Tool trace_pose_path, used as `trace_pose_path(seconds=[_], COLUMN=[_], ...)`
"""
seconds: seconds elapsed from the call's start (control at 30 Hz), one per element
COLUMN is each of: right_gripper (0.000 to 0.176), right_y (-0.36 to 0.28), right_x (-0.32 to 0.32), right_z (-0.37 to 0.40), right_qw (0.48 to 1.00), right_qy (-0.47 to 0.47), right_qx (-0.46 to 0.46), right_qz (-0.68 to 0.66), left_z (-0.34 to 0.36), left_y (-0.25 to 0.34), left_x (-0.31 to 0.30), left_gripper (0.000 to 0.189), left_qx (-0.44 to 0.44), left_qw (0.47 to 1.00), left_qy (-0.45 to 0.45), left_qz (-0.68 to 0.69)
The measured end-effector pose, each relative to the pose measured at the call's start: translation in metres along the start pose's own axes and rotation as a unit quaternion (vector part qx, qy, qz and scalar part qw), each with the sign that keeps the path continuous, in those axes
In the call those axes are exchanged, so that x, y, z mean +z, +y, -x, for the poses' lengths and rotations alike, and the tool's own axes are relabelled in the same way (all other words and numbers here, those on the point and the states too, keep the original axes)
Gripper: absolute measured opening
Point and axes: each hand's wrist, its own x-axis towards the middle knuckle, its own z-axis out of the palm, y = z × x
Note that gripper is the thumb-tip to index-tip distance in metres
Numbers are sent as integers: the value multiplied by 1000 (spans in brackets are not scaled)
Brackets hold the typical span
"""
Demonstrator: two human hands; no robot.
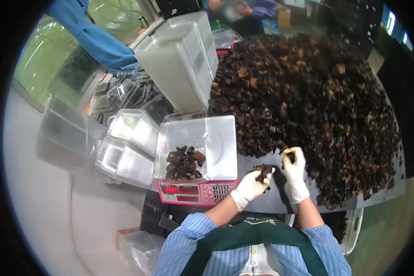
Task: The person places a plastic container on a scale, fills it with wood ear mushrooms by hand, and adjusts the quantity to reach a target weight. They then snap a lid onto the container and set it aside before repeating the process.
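My left hand (249, 187), in a white glove, is closed around a few dark brown wood ear mushrooms (264, 174) just right of the scale. Close by on the right, my gloved right hand (296, 171) pinches a small dark piece of wood ear at the near edge of a large heap of wood ear mushrooms (308, 101). A clear plastic box (184, 138) sits on the left part of the metal pan of a red and white digital scale (193, 192). Several wood ears (185, 163) lie inside this box. Red digits glow on the scale's display.
Tall stacks of clear plastic boxes (177, 60) stand behind the scale. More stacked containers (129, 156) and loose lids (124, 92) are on the left by the window. A white crate (352, 230) is below the table edge. Across the table, another person's sleeve (263, 8) shows.
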Motion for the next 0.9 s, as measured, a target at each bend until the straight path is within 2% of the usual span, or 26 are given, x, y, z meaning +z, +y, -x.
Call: trace_pose_path(seconds=[0.03,0.1,0.17,0.23,0.3,0.37,0.43,0.47,0.5,0.53,0.57,0.63,0.77,0.83,0.9], right_gripper=[11,10,11,11,13,14,13,15,18,23,33,39,35,31,29], right_y=[-18,-38,-63,-81,-91,-105,-115,-127,-141,-153,-144,-127,-128,-119,-101], right_x=[7,25,39,53,69,89,115,126,134,156,168,182,171,149,116], right_z=[-2,-1,1,2,-3,-6,-6,-6,-4,1,3,18,10,2,-6], right_qw=[998,998,993,989,986,980,968,960,948,915,891,834,895,919,933], right_qy=[-14,-45,-81,-112,-142,-175,-213,-217,-235,-264,-341,-370,-324,-295,-224], right_qx=[-47,43,57,50,1,-22,-57,-161,-206,-305,-300,-367,-306,-263,-269], right_qz=[50,-32,-60,-81,-87,-94,-117,-72,-68,-2,21,180,11,-2,82], left_z=[0,11,32,61,95,123,150,163,175,178,175,175,178,184,189], left_y=[1,-6,-13,-8,6,31,65,73,77,92,101,94,98,95,94], left_x=[2,14,47,69,85,82,74,78,84,69,52,54,59,64,67], left_gripper=[32,31,32,34,32,31,31,32,33,37,41,43,45,45,45], left_qx=[-6,121,243,284,368,519,581,604,618,564,517,493,513,518,519], left_qw=[1000,980,908,879,800,604,510,402,286,229,214,152,193,183,166], left_qy=[-2,-18,43,20,-13,57,106,149,189,260,282,288,262,270,283], left_qz=[-3,-157,-338,-382,-474,-602,-625,-672,-708,-750,-779,-807,-794,-791,-789])
